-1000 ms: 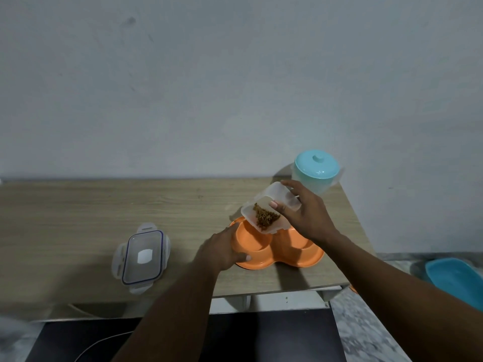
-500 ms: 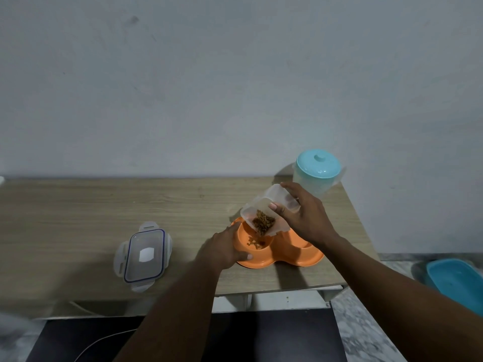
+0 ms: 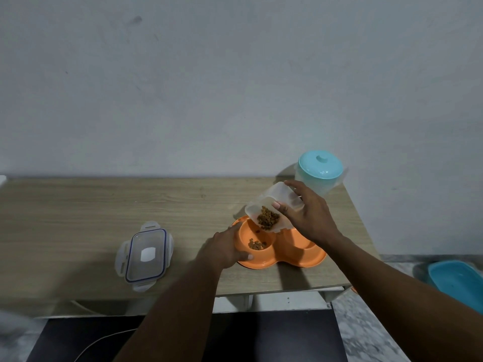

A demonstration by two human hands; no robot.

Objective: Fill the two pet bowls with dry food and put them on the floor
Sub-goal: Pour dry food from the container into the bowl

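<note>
Right hand [image 3: 311, 218] grips clear container [image 3: 274, 205], tilted steeper than a sec ago; kibble [image 3: 257, 244] now in left well of orange double bowl [image 3: 300, 259] on table [image 3: 104, 205]. Left hand [image 3: 224, 250] clasps rim. Right well empty; filling just started.

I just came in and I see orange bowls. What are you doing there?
A person is feeding time prep. The right hand tips a clear container of dry food over the orange double bowl on the wooden table. The left hand steadies the bowl's rim. A little kibble lies in the left bowl; the right bowl looks empty. The container's lid lies off to the left.
</note>
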